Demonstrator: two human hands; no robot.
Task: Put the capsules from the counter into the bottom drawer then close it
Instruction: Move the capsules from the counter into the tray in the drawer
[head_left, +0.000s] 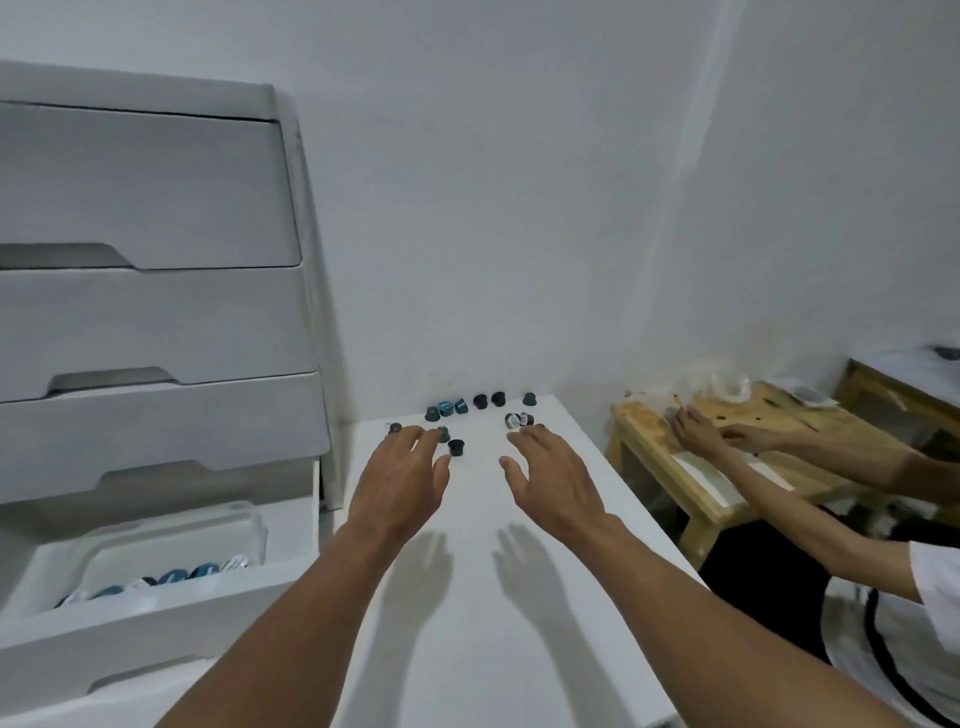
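Observation:
Several small dark and teal capsules (456, 447) lie scattered at the far end of the white counter (483, 597), near the wall. My left hand (402, 480) hovers over the left cluster, fingers spread, holding nothing. My right hand (553, 475) hovers just short of two capsules (518, 420), fingers apart and empty. At the lower left the bottom drawer (156, 608) stands pulled out, with a clear tray (171, 545) inside that holds several capsules.
A white drawer unit (150, 312) with three shut drawers rises on the left. To the right, another person's hands (698, 434) work at a low wooden table (753, 447). White walls close off the back.

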